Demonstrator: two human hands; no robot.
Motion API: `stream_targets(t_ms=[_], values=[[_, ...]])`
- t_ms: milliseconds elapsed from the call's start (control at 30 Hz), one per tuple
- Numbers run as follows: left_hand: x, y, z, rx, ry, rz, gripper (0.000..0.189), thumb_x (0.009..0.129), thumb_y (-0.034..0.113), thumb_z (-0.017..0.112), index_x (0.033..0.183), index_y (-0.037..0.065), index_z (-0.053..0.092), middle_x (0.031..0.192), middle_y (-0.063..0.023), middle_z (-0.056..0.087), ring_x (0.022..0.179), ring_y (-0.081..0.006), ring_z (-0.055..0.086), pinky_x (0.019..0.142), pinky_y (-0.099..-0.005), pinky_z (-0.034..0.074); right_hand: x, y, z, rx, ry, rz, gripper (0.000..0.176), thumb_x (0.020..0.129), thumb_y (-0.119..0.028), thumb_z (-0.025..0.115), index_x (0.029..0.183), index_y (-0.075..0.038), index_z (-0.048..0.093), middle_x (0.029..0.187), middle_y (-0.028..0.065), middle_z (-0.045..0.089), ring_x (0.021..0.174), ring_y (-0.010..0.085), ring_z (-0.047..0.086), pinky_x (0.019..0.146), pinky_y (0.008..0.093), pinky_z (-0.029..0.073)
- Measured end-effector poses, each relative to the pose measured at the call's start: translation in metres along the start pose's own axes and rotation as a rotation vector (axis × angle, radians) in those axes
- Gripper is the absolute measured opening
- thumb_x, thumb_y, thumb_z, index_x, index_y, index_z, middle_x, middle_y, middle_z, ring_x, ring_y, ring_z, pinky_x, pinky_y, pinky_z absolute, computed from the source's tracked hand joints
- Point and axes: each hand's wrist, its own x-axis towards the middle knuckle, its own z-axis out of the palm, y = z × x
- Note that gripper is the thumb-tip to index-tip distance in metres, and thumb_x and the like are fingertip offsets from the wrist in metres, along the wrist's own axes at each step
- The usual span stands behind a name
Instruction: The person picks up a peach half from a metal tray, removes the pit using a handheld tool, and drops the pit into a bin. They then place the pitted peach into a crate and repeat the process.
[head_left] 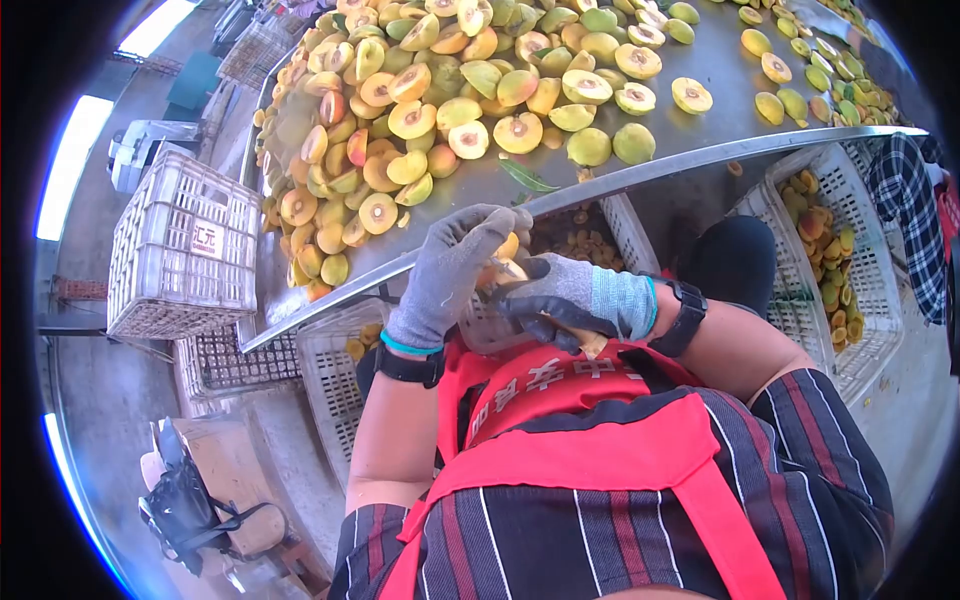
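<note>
Above red apron (620, 455), left hand (452, 268) curls around a fruit (503, 266); right hand (568, 298) fisted beside it, contents unclear.

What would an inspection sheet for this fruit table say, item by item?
Surface: metal table, mostly covered with fruit.
Job's things: fruit held between two gloved hands; halved fruit piled on the table.
Clutter: leaf near the table edge.
Hands: left hand closed on the fruit; right hand curled against it, its grip unclear.
Cables: nothing seen.
Surroundings: white crate at left; second crate holding fruit below the table; dark bag lower left.
</note>
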Motion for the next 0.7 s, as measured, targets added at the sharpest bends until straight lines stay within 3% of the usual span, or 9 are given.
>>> stream_targets(t_ms=[100, 167, 267, 300, 400, 500, 533, 600, 700], values=[[0.004, -0.016, 0.000, -0.094, 0.048, 0.118, 0.022, 0.087, 0.018, 0.057, 0.098, 0.000, 0.062, 0.089, -0.0103, 0.063, 0.078, -0.0177, 0.061, 0.069, -0.0302, 0.052, 0.004, -0.013, 0.006, 0.224, 0.057, 0.287, 0.021, 0.087, -0.023, 0.051, 0.081, -0.003, 0.055, 0.056, 0.0028, 0.050, 0.040, 0.0117, 0.048, 0.036, 0.0252, 0.037], [0.000, -0.021, 0.008, -0.260, 0.058, 0.231, 0.020, 0.085, 0.015, 0.058, 0.099, 0.000, 0.061, 0.091, -0.0097, 0.063, 0.078, -0.0176, 0.061, 0.068, -0.0301, 0.052, 0.004, -0.014, 0.012, 1.024, 0.069, 0.518, 0.026, 0.088, -0.027, 0.052, 0.072, -0.006, 0.051, 0.051, 0.0003, 0.043, 0.037, 0.0103, 0.041, 0.035, 0.0247, 0.033], [-0.003, -0.028, 0.012, -0.368, 0.096, 0.220, 0.022, 0.086, 0.019, 0.058, 0.099, 0.001, 0.061, 0.092, -0.0106, 0.062, 0.079, -0.0198, 0.061, 0.067, -0.0310, 0.053, 0.000, -0.013, 0.017, 0.991, 0.077, 0.518, 0.031, 0.088, -0.030, 0.052, 0.066, -0.009, 0.046, 0.048, -0.0016, 0.037, 0.036, 0.0088, 0.036, 0.034, 0.0237, 0.030], [-0.005, -0.028, 0.014, -0.369, 0.097, 0.222, 0.022, 0.086, 0.019, 0.058, 0.099, 0.001, 0.061, 0.092, -0.0106, 0.062, 0.079, -0.0198, 0.061, 0.067, -0.0310, 0.053, -0.002, -0.014, 0.018, 1.013, 0.070, 0.521, 0.020, 0.091, -0.024, 0.050, 0.078, -0.008, 0.048, 0.050, -0.0011, 0.040, 0.032, 0.0077, 0.037, 0.032, 0.0218, 0.031], [-0.008, -0.029, 0.021, -0.428, 0.087, 0.238, 0.035, 0.086, 0.031, 0.056, 0.108, 0.004, 0.055, 0.090, -0.0110, 0.061, 0.075, -0.0228, 0.061, 0.065, -0.0342, 0.053, -0.003, -0.015, 0.021, 1.031, 0.079, 0.484, 0.019, 0.091, -0.022, 0.050, 0.078, -0.008, 0.048, 0.049, -0.0006, 0.041, 0.032, 0.0077, 0.037, 0.030, 0.0217, 0.031], [-0.001, -0.040, 0.021, -0.993, -0.034, 0.185, 0.041, 0.087, 0.039, 0.053, 0.110, 0.006, 0.048, 0.090, -0.0103, 0.058, 0.078, -0.0206, 0.059, 0.070, -0.0325, 0.050, 0.001, -0.026, 0.020, 1.093, -0.019, 0.270, 0.018, 0.090, -0.021, 0.050, 0.080, -0.007, 0.048, 0.049, 0.0004, 0.042, 0.032, 0.0078, 0.039, 0.029, 0.0212, 0.030], [-0.004, -0.046, 0.028, -0.707, 0.180, 0.251, 0.039, 0.089, 0.040, 0.049, 0.108, 0.006, 0.049, 0.090, -0.0094, 0.057, 0.080, -0.0191, 0.058, 0.069, -0.0310, 0.049, 0.002, -0.036, 0.017, 1.028, 0.087, 0.313, 0.017, 0.090, -0.019, 0.050, 0.080, -0.005, 0.048, 0.050, 0.0013, 0.042, 0.032, 0.0083, 0.040, 0.029, 0.0204, 0.030], [-0.007, -0.034, 0.031, -0.531, 0.219, 0.313, 0.042, 0.090, 0.041, 0.046, 0.110, 0.005, 0.050, 0.092, -0.0096, 0.057, 0.081, -0.0181, 0.058, 0.067, -0.0311, 0.049, 0.002, -0.033, 0.009, 0.876, 0.119, 0.224, 0.018, 0.090, -0.018, 0.050, 0.081, -0.003, 0.049, 0.050, 0.0018, 0.043, 0.033, 0.0084, 0.040, 0.029, 0.0198, 0.031], [-0.024, -0.022, -0.009, -0.488, 0.346, 0.256, 0.043, 0.092, 0.040, 0.041, 0.109, 0.001, 0.051, 0.097, -0.0124, 0.058, 0.079, -0.0211, 0.062, 0.062, -0.0283, 0.050, -0.014, -0.027, 0.001, 0.725, 0.098, 0.373, 0.020, 0.087, -0.021, 0.054, 0.084, -0.002, 0.052, 0.053, 0.0025, 0.046, 0.034, 0.0090, 0.041, 0.030, 0.0211, 0.032]])
